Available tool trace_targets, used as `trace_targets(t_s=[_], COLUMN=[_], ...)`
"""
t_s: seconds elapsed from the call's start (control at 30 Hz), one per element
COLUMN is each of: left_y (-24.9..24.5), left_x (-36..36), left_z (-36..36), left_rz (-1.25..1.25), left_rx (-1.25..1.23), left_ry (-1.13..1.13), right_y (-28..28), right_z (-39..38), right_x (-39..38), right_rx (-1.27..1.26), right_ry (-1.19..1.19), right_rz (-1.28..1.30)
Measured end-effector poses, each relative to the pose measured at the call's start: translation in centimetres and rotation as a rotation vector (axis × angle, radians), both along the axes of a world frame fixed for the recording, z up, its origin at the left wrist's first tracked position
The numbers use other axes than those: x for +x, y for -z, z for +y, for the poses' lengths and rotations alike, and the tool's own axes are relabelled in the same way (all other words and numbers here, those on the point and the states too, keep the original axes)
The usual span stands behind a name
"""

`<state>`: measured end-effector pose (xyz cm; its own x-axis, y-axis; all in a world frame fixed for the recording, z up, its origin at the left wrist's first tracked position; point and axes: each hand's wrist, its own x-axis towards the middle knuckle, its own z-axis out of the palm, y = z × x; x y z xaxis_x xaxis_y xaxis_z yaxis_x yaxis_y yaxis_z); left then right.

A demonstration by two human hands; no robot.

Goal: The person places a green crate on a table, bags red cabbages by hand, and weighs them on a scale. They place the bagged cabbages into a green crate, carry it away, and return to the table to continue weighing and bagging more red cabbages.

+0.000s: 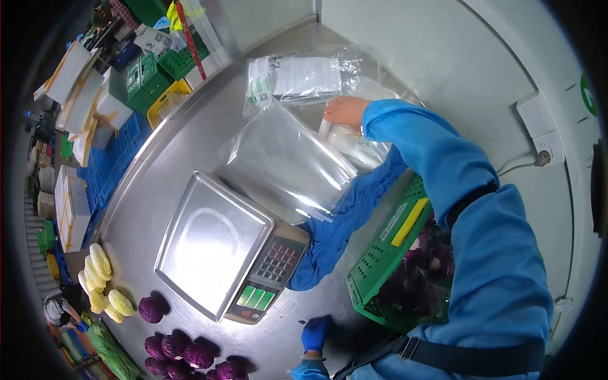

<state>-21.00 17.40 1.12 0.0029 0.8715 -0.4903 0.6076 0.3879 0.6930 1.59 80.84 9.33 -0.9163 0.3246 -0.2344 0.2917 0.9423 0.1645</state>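
Observation:
My right hand (346, 111), bare in a blue sleeve, reaches to the far side of the steel table. Its fingers are curled on the whitish edge of a clear plastic bag (367, 149). Beside it lie a flat stack of clear plastic bags (288, 158) and a printed plastic pack (307, 76). My left hand (316, 334), in a blue glove, is curled on the table near the body, with nothing visible in it. Between the hands stand a digital scale (212, 247) with a bare steel pan and a crumpled blue cloth (339, 228).
A green crate (373, 269) of purple cabbages (411, 272) stands by my right arm. More red cabbages (174, 346) and napa cabbages (96, 269) lie at the left. Beyond the table are foam boxes (69, 206), a blue crate (114, 161) and another person (58, 310).

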Motion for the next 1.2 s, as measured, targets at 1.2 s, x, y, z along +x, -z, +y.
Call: trace_targets(t_s=[1.2], left_y=[-2.1], left_x=[1.1], left_z=[1.8], left_rz=[-0.163], left_rx=[-0.061], left_ry=[-0.373], right_y=[-26.1], right_z=[-11.6], right_x=[10.8], right_rx=[0.057], right_ry=[0.270], right_rz=[0.604])
